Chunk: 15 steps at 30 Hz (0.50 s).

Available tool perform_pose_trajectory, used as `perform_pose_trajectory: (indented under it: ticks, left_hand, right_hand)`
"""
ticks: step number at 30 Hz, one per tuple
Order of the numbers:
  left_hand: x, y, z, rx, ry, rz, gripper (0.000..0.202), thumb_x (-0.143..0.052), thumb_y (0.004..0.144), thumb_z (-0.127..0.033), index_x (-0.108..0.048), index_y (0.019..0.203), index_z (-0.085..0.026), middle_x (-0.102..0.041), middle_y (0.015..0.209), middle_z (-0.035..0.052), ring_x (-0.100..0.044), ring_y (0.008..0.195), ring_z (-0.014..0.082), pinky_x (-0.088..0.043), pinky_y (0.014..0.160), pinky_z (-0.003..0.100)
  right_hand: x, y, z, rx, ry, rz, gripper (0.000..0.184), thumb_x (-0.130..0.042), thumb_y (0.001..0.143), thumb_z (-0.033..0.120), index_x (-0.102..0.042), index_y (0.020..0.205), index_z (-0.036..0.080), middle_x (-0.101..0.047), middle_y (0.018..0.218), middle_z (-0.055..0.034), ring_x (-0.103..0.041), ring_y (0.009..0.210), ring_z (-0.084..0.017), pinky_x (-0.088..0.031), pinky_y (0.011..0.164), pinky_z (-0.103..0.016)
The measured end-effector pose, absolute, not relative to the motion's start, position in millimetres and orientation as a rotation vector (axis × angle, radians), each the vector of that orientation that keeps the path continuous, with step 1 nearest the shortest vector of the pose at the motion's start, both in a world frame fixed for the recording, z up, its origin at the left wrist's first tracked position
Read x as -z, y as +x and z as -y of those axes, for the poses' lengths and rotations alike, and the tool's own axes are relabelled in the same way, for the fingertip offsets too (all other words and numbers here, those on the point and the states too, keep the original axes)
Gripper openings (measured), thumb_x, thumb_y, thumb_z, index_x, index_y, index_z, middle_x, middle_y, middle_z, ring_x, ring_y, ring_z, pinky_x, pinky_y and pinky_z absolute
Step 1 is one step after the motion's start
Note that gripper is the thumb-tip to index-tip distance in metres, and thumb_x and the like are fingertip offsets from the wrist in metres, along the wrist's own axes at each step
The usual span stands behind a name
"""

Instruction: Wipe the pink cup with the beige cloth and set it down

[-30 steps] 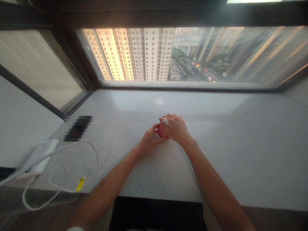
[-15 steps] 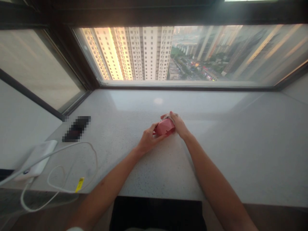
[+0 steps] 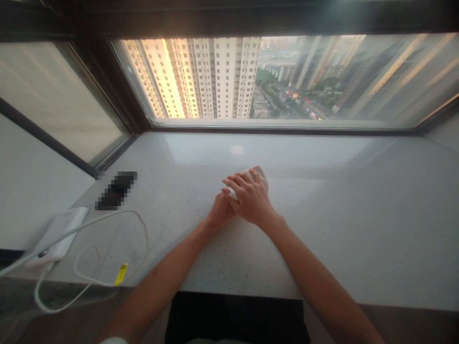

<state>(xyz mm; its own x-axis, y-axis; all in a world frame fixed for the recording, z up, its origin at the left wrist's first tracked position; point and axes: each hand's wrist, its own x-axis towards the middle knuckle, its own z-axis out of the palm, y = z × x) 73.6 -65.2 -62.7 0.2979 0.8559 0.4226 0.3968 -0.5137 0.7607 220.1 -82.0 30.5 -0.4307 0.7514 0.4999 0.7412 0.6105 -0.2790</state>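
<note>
My right hand [image 3: 250,196] lies over the top of a pale whitish cloth [image 3: 264,178], its fingers curved around it and pressing it down. Under and to the left of it, my left hand [image 3: 219,211] is closed, its fingers mostly covered by the right hand. The pink faceted object that the left hand gripped half a second ago is hidden now beneath the cloth and hands. Both hands meet just above the pale speckled windowsill counter [image 3: 172,191].
At the left lie a blurred-out dark flat object [image 3: 116,191] and a white box-like device [image 3: 62,236]. A white cable [image 3: 146,234] with a yellow tag [image 3: 121,274] loops over the counter's front edge. A window [image 3: 229,81] runs along the back.
My right hand has swung left over the pink object, bringing the cloth across it and covering it. My left hand stays in nearly the same place.
</note>
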Motion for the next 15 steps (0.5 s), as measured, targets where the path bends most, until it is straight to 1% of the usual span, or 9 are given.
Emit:
perform_pose_trajectory:
  ticks: [1,2,3,5,7,9,12,15]
  left_hand:
    - [62.8,73.9,65.3,-1.143,2.033,-1.132,0.015,-0.068,0.097,-0.027,-0.072,0.101,-0.013,-0.078,0.09,0.0069,-0.073,0.082,0.021,-0.06,0.074,0.028]
    - [61.7,74.7,65.9,-1.144,2.006,-1.144,0.015,-0.071,0.095,-0.028,-0.072,0.101,-0.013,-0.078,0.09,0.0067,-0.073,0.081,0.0208,-0.06,0.073,0.028]
    - [59.7,76.0,66.9,-1.148,1.974,-1.145,0.019,-0.075,0.093,-0.029,-0.072,0.103,-0.014,-0.078,0.091,0.0059,-0.073,0.08,0.0202,-0.06,0.073,0.029]
    - [53.6,79.4,69.6,-1.165,1.915,-1.114,0.032,-0.081,0.089,-0.033,-0.071,0.113,-0.015,-0.079,0.094,0.0045,-0.073,0.081,0.0189,-0.062,0.078,0.03]
    - [47.2,82.9,72.3,-1.193,1.874,-1.09,0.046,-0.084,0.088,-0.039,-0.068,0.125,-0.017,-0.08,0.103,0.0052,-0.075,0.087,0.0191,-0.064,0.085,0.033]
    - [43.5,85.0,73.8,-1.208,1.872,-1.097,0.054,-0.085,0.088,-0.045,-0.067,0.132,-0.018,-0.08,0.111,0.0075,-0.076,0.092,0.0203,-0.065,0.088,0.035]
    - [44.7,84.1,73.7,-1.208,1.91,-1.111,0.06,-0.085,0.088,-0.049,-0.065,0.135,-0.018,-0.08,0.116,0.0097,-0.077,0.095,0.0216,-0.067,0.087,0.035]
    - [49.6,80.5,72.1,-1.204,1.961,-1.107,0.06,-0.085,0.089,-0.044,-0.063,0.138,-0.019,-0.08,0.12,0.0104,-0.078,0.1,0.0229,-0.066,0.092,0.037]
  right_hand:
    - [-29.5,217.2,81.9,0.023,-1.216,2.266,0.041,-0.045,0.113,0.045,-0.074,0.135,0.026,-0.077,0.135,-0.0113,-0.063,0.13,-0.034,-0.029,0.125,-0.061]
    - [-27.9,216.5,79.7,0.036,-1.263,2.259,0.041,-0.046,0.113,0.045,-0.075,0.134,0.025,-0.078,0.134,-0.0118,-0.064,0.128,-0.034,-0.032,0.123,-0.06]
    - [-26.3,218.0,75.8,0.02,-1.31,2.227,0.042,-0.044,0.113,0.046,-0.076,0.131,0.025,-0.079,0.132,-0.0119,-0.065,0.125,-0.034,-0.036,0.119,-0.058]
    - [-23.8,226.0,64.5,-0.084,-1.38,2.13,0.047,-0.04,0.114,0.049,-0.079,0.125,0.026,-0.08,0.128,-0.0109,-0.068,0.121,-0.032,-0.044,0.11,-0.051]
    - [-21.8,237.4,51.7,-0.264,-1.413,2.005,0.054,-0.035,0.114,0.056,-0.081,0.118,0.027,-0.082,0.124,-0.0093,-0.071,0.117,-0.03,-0.048,0.104,-0.046]
    - [-18.0,249.3,40.1,-0.501,-1.406,1.857,0.063,-0.032,0.112,0.065,-0.083,0.112,0.028,-0.083,0.118,-0.0083,-0.074,0.112,-0.029,-0.051,0.1,-0.043]
    - [-4.1,265.5,27.4,-0.89,-1.283,1.604,0.072,-0.036,0.105,0.078,-0.084,0.106,0.024,-0.085,0.108,-0.0088,-0.077,0.106,-0.029,-0.055,0.097,-0.041]
    - [14.7,278.5,21.0,-1.22,-1.17,1.346,0.078,-0.04,0.1,0.084,-0.084,0.107,0.021,-0.086,0.1,-0.0096,-0.08,0.1,-0.03,-0.06,0.096,-0.041]
